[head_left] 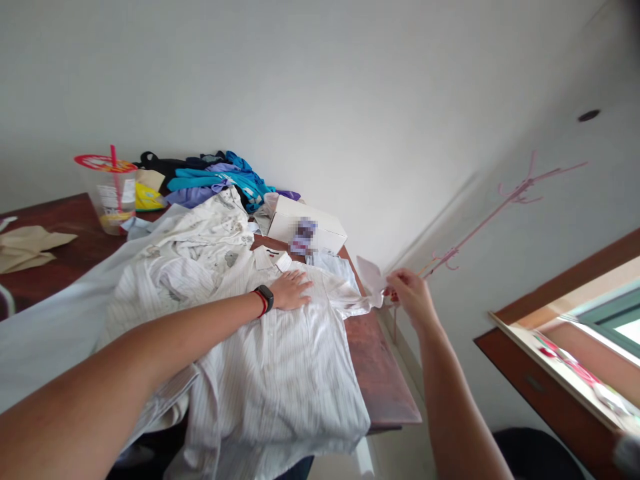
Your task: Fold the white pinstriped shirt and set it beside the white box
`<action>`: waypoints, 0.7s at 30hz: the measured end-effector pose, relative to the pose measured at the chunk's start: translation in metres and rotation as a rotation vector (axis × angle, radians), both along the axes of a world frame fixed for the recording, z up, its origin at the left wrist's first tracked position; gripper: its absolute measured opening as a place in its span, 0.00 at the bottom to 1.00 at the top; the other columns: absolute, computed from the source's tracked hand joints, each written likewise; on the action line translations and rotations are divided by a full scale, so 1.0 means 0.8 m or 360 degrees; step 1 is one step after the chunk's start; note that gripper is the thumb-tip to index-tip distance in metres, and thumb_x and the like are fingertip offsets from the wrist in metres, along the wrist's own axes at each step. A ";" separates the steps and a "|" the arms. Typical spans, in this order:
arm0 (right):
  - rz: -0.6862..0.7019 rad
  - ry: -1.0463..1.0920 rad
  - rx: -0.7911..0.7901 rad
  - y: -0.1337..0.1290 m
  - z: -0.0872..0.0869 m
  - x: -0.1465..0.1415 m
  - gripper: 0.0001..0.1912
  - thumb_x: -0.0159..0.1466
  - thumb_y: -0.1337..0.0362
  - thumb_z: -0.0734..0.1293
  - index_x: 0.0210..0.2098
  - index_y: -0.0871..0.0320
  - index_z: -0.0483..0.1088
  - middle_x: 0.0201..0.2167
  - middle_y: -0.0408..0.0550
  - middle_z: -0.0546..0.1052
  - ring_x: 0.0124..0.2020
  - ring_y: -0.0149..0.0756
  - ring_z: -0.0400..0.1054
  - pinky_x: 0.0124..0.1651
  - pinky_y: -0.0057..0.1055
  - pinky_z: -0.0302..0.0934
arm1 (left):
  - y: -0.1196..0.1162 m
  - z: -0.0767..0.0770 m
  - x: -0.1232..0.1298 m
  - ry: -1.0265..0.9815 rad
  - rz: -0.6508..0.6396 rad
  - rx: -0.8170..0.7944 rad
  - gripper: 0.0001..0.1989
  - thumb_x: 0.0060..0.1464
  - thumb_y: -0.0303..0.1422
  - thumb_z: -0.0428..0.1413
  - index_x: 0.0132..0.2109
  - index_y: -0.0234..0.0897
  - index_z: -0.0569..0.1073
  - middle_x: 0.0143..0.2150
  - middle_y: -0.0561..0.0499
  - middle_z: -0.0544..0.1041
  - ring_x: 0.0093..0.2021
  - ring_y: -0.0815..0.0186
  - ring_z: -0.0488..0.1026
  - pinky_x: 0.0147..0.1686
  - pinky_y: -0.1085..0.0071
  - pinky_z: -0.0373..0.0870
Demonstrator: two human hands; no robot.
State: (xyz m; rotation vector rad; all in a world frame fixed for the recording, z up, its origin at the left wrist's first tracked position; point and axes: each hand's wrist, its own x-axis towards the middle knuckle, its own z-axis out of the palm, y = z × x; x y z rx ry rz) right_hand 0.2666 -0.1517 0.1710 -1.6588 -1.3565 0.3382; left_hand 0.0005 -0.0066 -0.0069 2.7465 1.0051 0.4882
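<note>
A pale striped shirt (280,353) lies spread on the dark wooden table (383,373), its lower edge hanging over the front. My left hand (293,289), with a dark band at the wrist, rests flat on the chest of the shirt below the collar, fingers spread. Past the right edge of the table, my right hand (410,291) pinches the end of the shirt's sleeve, which is stretched out to the right. Other white garments (190,247) lie bunched to the left of the shirt.
A plastic cup (113,200) with a red straw stands at the left. Behind are piled blue and dark clothes (220,177) and a white box (325,230). A pink coat stand (480,230) is at the right, near a window opening.
</note>
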 end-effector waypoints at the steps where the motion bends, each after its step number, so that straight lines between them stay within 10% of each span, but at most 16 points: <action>1: -0.0057 0.0166 0.0127 -0.004 0.023 0.007 0.10 0.55 0.57 0.70 0.31 0.57 0.70 0.21 0.42 0.75 0.22 0.35 0.72 0.23 0.25 0.63 | 0.000 0.000 0.000 -0.0007 -0.0001 0.0001 0.32 0.67 0.51 0.48 0.70 0.40 0.65 0.74 0.38 0.59 0.74 0.42 0.52 0.69 0.43 0.46; 10: -0.0188 0.1201 0.0774 -0.035 0.143 0.086 0.03 0.55 0.69 0.62 0.27 0.58 0.66 0.25 0.45 0.74 0.28 0.34 0.77 0.31 0.26 0.74 | -0.002 0.006 -0.001 -0.0006 0.0014 -0.0012 0.30 0.67 0.50 0.49 0.69 0.41 0.66 0.74 0.39 0.60 0.73 0.44 0.53 0.69 0.45 0.47; 21: -0.0223 0.1874 0.0889 -0.052 0.133 0.168 0.09 0.56 0.72 0.59 0.30 0.52 0.65 0.27 0.46 0.69 0.27 0.34 0.70 0.28 0.32 0.72 | -0.004 0.008 0.000 0.0015 0.0005 -0.0064 0.32 0.67 0.51 0.47 0.70 0.41 0.64 0.75 0.39 0.58 0.74 0.44 0.51 0.70 0.45 0.44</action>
